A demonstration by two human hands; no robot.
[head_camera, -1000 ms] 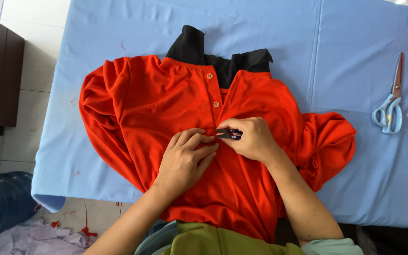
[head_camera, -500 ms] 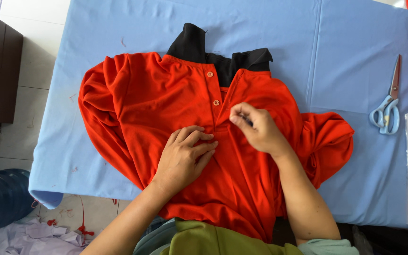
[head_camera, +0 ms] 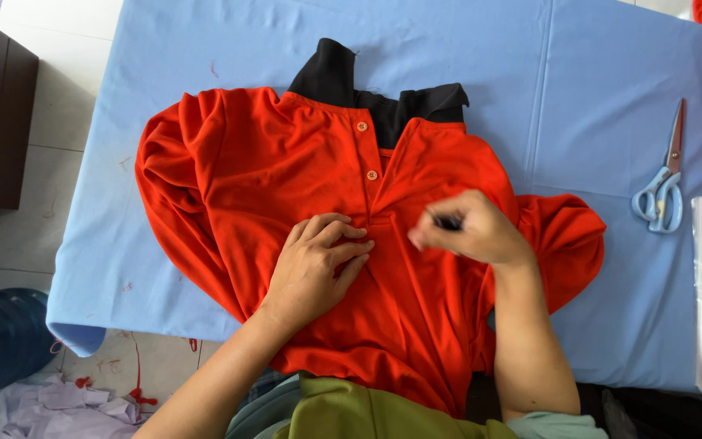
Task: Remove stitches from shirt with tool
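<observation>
Since the earlier frame, the right hand (head_camera: 469, 229) has lifted off the red polo shirt (head_camera: 286, 179), blurred, clenched on a small dark tool, mostly hidden. At nine o'clock, the left hand (head_camera: 314, 264) presses flat, released, on the shirt spread across the blue table (head_camera: 595, 106).

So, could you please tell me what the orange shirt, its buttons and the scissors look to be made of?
The orange shirt looks like soft knit fabric with a faint sheen; it creases and bunches at the sleeves. Its buttons seem matching orange plastic, though they are too small to be sure. The scissors appear to have grey metal blades and pale blue, smooth plastic handles.
</observation>
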